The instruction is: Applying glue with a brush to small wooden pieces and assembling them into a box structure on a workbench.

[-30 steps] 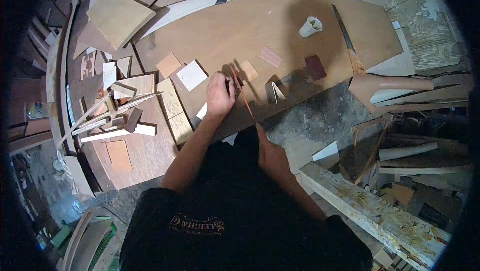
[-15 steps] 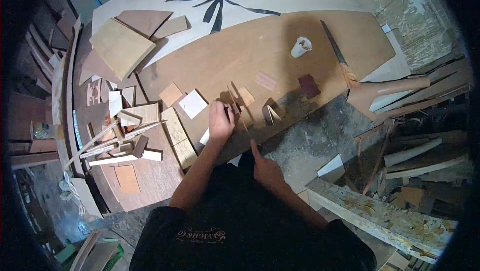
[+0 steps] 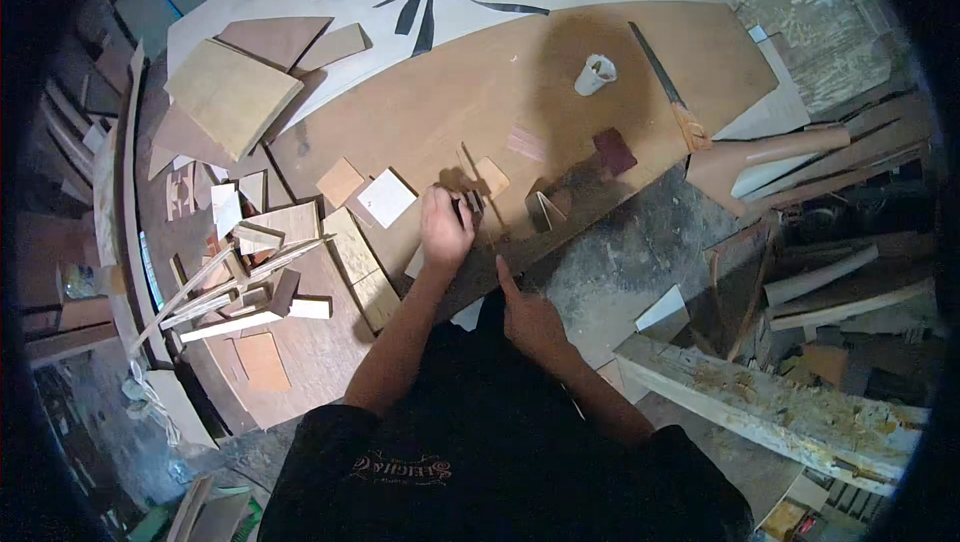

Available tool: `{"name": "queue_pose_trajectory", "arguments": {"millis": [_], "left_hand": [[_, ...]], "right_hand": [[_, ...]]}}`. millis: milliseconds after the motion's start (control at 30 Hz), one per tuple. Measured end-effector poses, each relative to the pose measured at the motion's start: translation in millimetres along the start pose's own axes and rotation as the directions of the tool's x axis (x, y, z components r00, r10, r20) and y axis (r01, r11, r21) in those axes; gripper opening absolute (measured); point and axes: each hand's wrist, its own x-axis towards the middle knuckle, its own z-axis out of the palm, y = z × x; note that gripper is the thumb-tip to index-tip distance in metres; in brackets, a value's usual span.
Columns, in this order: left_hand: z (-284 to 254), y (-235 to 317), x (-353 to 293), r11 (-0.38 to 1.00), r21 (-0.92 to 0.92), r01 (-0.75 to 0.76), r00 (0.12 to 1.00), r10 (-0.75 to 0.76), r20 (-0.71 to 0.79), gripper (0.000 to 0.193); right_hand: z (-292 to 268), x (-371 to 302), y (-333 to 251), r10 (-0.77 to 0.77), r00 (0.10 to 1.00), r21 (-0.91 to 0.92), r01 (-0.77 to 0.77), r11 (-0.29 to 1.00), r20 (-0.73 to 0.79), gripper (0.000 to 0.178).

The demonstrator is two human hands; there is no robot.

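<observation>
Scattered wood offcuts cover the table; your left hand grips a small wooden piece, your right hand rests empty, forefinger extended.

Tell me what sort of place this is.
Most likely a woodworking shop. Cut wood offcuts lie scattered about a large brown board, a handsaw lies on that board, and a sawdust-strewn beam lies on the floor.

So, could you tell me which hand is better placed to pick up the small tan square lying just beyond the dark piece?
Left. The left hand already rests on the board beside the tan square, while the right hand sits lower, at the board's near edge.
</observation>
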Motion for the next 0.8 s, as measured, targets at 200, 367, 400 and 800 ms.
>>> {"name": "queue_pose_trajectory", "arguments": {"millis": [200,367,400,800], "left_hand": [[0.4,0.1,2.2,0.999,-0.033,-0.014,1.0,0.013,-0.019,0.012],[-0.5,0.5,1.9,1.0,0.009,0.002,1.0,-0.002,-0.007,0.013],[-0.5,1.9,1.9,1.0,0.019,0.0,1.0,0.001,-0.015,0.013],[-3.4,4.2,-5.8,0.997,0.07,0.031,0.999,-0.034,0.038,0.014]], "right_hand": [[-25.2,-26.7,-15.4,0.229,0.947,-0.001,-0.235,0.972,0.224,0.078],[-7.1,9.6,-0.7,0.039,0.998,0.022,-0.04,0.999,0.045,0.08],[-6.6,3.3,2.4,0.026,0.999,0.024,-0.027,0.999,0.044,0.08],[-20.4,2.7,21.5,-0.093,0.994,0.074,0.098,0.992,-0.065,0.065]]}}
